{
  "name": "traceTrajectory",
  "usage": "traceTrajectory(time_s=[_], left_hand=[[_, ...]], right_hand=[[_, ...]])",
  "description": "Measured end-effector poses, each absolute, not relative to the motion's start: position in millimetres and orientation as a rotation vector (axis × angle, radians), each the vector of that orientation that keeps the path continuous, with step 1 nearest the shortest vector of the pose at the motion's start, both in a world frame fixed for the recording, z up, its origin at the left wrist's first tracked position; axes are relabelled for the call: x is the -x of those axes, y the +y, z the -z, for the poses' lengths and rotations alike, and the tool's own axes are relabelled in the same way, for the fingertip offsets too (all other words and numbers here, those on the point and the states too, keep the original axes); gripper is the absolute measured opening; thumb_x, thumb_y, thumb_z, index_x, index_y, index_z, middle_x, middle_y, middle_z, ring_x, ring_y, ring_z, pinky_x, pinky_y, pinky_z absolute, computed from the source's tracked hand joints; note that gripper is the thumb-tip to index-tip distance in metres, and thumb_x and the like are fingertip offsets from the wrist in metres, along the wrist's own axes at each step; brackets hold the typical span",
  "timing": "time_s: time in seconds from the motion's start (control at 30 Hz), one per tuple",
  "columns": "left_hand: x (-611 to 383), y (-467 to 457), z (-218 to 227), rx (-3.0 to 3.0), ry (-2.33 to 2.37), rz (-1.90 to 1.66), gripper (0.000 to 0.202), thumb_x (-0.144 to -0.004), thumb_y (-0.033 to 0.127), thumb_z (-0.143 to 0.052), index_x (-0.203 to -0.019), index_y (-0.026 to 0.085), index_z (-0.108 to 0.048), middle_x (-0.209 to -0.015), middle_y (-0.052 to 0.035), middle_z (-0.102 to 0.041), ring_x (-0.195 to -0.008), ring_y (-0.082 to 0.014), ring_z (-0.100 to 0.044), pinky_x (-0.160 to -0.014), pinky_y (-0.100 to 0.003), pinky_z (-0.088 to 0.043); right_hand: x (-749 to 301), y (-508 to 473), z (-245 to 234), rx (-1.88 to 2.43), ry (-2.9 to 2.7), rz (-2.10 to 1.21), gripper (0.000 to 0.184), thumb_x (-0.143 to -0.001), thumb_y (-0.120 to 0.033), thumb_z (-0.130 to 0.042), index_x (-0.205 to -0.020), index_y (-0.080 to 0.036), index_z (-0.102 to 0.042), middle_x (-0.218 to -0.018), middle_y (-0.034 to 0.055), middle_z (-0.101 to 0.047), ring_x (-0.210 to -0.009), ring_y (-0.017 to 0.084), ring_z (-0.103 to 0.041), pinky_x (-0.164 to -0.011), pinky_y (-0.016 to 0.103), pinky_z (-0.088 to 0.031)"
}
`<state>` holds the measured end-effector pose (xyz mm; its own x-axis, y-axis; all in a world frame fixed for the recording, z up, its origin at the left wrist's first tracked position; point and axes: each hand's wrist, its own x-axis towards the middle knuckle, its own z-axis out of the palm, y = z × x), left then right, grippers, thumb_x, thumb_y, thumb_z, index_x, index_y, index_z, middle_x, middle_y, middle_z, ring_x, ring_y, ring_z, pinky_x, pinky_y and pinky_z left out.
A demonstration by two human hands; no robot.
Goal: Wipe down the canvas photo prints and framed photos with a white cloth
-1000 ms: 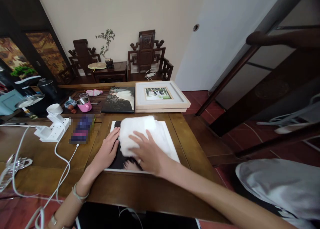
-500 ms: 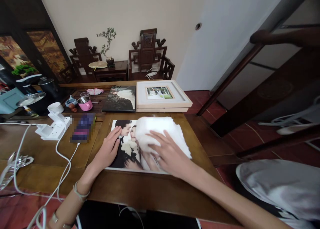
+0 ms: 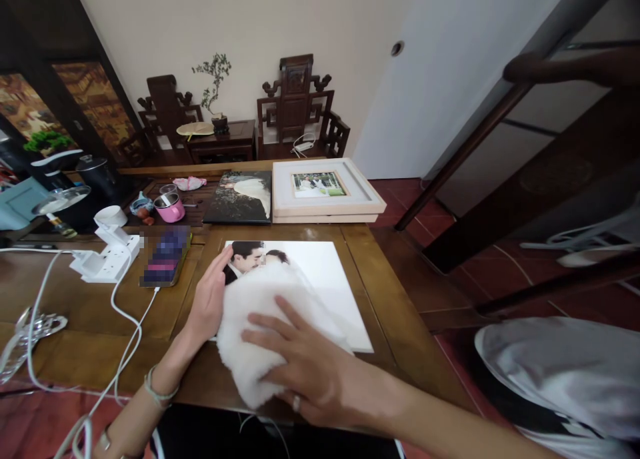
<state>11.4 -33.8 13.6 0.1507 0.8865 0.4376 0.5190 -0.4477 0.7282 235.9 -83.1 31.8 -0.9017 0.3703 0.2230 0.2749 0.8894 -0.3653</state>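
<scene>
A large photo print (image 3: 325, 279) of a couple lies flat on the wooden table (image 3: 390, 299). My right hand (image 3: 300, 365) lies on a fluffy white cloth (image 3: 250, 319), fingers spread and pressing it down on the print's near left corner. The cloth overhangs the print's front edge. My left hand (image 3: 207, 305) rests flat against the print's left edge, fingers stretched out, holding nothing.
Behind the print lie a dark photo (image 3: 240, 197) and stacked light frames (image 3: 325, 191). A phone (image 3: 165, 257) on a cable, a white power strip (image 3: 105, 257), a pink mug (image 3: 169, 209) and loose cables (image 3: 35, 325) sit to the left. A stair rail (image 3: 475, 139) rises on the right.
My right hand has swept the cloth from the print's right side to its near left corner. The upper right of the print is now uncovered. My left hand shifted slightly along the left edge.
</scene>
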Motion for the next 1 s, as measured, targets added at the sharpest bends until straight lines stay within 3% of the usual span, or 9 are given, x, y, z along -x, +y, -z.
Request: traceTrajectory(time_s=[0.13,0.3,0.43,0.53,0.73,1.0], left_hand=[[-13,-34,-11,-2.127,1.413,-1.050,0.047,-0.098,0.038,-0.035,-0.137,0.016,-0.048,-0.147,-0.0097,-0.043,-0.138,-0.0213,-0.038,-0.116,-0.040,-0.028],[-13,-31,-8,-2.208,1.410,-0.937,0.041,-0.095,0.034,-0.042,-0.131,0.018,-0.055,-0.141,-0.0094,-0.050,-0.134,-0.0223,-0.043,-0.114,-0.045,-0.033],[-13,-28,-6,-2.238,1.385,-0.944,0.039,-0.094,0.030,-0.043,-0.129,0.018,-0.056,-0.138,-0.0092,-0.054,-0.133,-0.0223,-0.044,-0.113,-0.046,-0.034],[-13,-27,-5,-2.252,1.381,-0.943,0.039,-0.094,0.030,-0.044,-0.129,0.017,-0.057,-0.138,-0.0096,-0.054,-0.133,-0.0227,-0.044,-0.113,-0.047,-0.035],[-11,-27,-4,-2.257,1.432,-0.944,0.037,-0.093,0.028,-0.044,-0.123,0.014,-0.061,-0.130,-0.0116,-0.061,-0.127,-0.0255,-0.051,-0.110,-0.047,-0.038],[-12,-29,-6,-2.238,1.397,-0.946,0.039,-0.094,0.027,-0.043,-0.129,0.015,-0.056,-0.138,-0.0104,-0.054,-0.133,-0.0228,-0.045,-0.113,-0.046,-0.035]], right_hand=[[-269,-94,-38,0.639,-2.717,-0.520,0.025,-0.082,-0.018,-0.052,-0.102,-0.022,-0.067,-0.142,0.0073,-0.049,-0.139,0.023,-0.030,-0.116,0.054,-0.009],[-294,-70,-25,0.960,-2.535,-0.346,0.023,-0.084,-0.013,-0.046,-0.093,-0.017,-0.067,-0.135,0.0156,-0.054,-0.136,0.027,-0.036,-0.114,0.059,-0.017],[-277,-30,-22,1.101,-2.398,-0.325,0.027,-0.091,-0.017,-0.040,-0.103,-0.019,-0.064,-0.125,0.0131,-0.062,-0.130,0.028,-0.043,-0.112,0.059,-0.022],[-240,1,-31,1.148,-2.372,-0.457,0.032,-0.093,-0.019,-0.038,-0.115,-0.020,-0.061,-0.129,0.0092,-0.060,-0.125,0.028,-0.047,-0.111,0.058,-0.022],[-177,27,-42,1.033,-2.418,-0.489,0.036,-0.100,-0.035,-0.033,-0.121,-0.021,-0.058,-0.132,0.0057,-0.059,-0.124,0.023,-0.047,-0.111,0.049,-0.024],[-250,19,-31,1.143,-2.395,-0.431,0.035,-0.097,-0.029,-0.034,-0.120,-0.020,-0.058,-0.131,0.0086,-0.059,-0.125,0.028,-0.048,-0.111,0.052,-0.025]])
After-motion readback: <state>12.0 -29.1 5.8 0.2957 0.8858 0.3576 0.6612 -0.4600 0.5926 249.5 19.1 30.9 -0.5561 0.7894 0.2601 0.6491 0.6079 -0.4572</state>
